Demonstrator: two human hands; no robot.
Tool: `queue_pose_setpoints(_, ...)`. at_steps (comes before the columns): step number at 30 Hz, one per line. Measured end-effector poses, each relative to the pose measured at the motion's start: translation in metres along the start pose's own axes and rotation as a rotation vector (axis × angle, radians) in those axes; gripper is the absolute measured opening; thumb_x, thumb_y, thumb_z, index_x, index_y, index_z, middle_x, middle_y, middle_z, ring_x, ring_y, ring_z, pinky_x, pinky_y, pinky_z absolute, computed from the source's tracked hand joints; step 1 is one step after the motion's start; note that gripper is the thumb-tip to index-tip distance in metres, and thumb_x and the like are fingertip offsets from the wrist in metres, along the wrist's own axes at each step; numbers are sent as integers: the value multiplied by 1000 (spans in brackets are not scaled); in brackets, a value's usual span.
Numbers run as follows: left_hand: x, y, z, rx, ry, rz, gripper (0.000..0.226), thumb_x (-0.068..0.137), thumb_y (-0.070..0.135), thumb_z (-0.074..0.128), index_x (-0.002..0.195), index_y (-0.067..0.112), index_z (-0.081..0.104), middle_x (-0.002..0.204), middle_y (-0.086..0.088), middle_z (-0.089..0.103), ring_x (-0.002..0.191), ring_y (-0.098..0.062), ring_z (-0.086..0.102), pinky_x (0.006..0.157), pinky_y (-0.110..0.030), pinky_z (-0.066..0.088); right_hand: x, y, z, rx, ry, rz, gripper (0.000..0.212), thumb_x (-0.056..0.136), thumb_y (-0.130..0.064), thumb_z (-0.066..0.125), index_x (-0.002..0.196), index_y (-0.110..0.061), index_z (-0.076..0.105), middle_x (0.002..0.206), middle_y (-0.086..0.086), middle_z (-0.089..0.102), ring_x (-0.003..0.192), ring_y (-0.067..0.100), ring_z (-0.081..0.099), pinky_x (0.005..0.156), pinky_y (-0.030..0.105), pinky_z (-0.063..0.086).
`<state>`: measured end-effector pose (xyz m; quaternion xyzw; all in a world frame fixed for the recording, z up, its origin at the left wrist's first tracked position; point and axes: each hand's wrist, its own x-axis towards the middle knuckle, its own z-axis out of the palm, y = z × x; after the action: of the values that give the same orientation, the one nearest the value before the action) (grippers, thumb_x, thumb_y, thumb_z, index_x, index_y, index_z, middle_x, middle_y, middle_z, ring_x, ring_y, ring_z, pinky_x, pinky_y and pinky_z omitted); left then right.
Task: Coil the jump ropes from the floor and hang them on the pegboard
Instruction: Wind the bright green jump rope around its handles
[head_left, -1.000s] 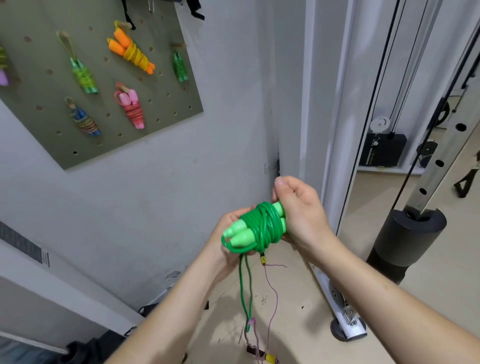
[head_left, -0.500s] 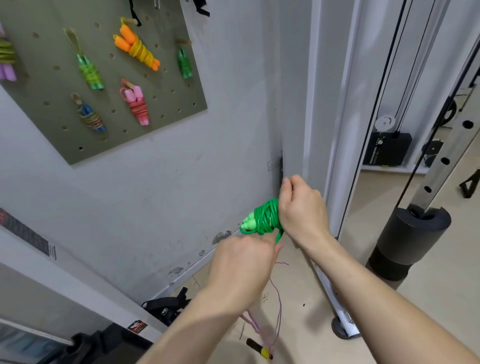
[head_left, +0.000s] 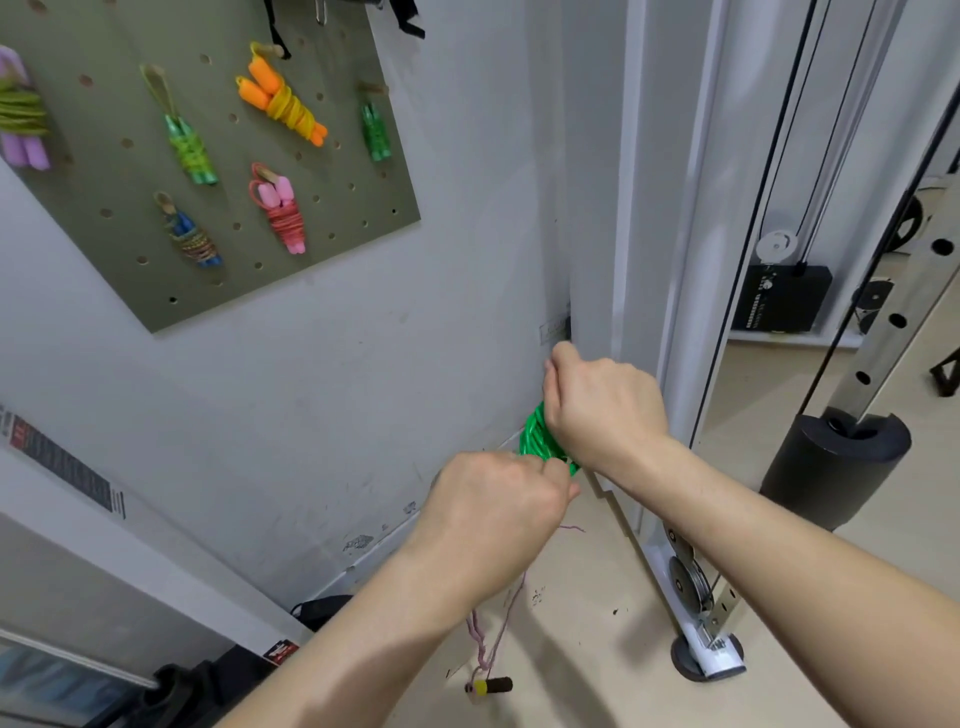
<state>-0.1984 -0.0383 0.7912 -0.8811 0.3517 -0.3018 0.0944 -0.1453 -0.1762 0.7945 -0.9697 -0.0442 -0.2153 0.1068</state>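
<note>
Head view: 6 coiled ropes hang on the pegboard (head_left: 130, 249), so most of the job looks done. The green jump rope (head_left: 537, 436), well below and right of the pegboard, is wound into a bundle. The right hand (head_left: 602, 410) grips it, and the left hand (head_left: 493, 514) is curled at its lower edge, apparently pinching the rope's tail. It is not yet hung. Farther below the pegboard, a pink rope (head_left: 477, 634) lies uncoiled on the floor (head_left: 597, 675).

A gym: a black cable-machine weight stack (head_left: 782, 299) and perforated steel upright (head_left: 894, 332) on the right, coiled colourful jump ropes (head_left: 283, 101) on an olive-green pegboard (head_left: 332, 218) far left.
</note>
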Motion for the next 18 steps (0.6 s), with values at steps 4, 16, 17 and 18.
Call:
queue_pose_setpoints(4, 8, -9, 1, -27, -54, -56, 42, 86, 47, 39, 54, 22, 50, 43, 5, 49, 35, -16, 49, 44, -19, 15, -1, 4, -2, -40, -93, -135, 25, 102, -34, 25, 93, -17, 41, 81, 13, 65, 74, 38, 62, 53, 35, 28)
queue_pose_setpoints(16, 15, -36, 4, -885, -42, -328, 18, 83, 37, 69, 74, 21, 67, 55, 1, 53, 51, -8, 38, 52, -22, 32, -9, 14, -31, 252, -24, -246, 24, 97, -40, 39, 81, -23, 33, 58, 8, 48, 64, 43, 53, 54, 39, 40)
queue_pose_setpoints(17, 15, -35, 5, -862, -40, -272, 19, 85, 35, 65, 77, 18, 66, 60, 4, 56, 55, -5, 40, 55, -21, 34, -9, 15, -30, 195, -7, -229, 25, 97, -42, 38, 82, -23, 34, 62, 8, 53, 67, 41, 55, 54, 37, 37)
queue_pose_setpoints(18, 15, -34, 6, -827, -38, -224, 20, 88, 34, 60, 79, 16, 64, 66, 7, 57, 59, -4, 43, 58, -21, 36, -8, 16, -30, 144, 17, -214, 26, 96, -44, 37, 82, -22, 35, 67, 8, 57, 70, 40, 56, 54, 35, 34)
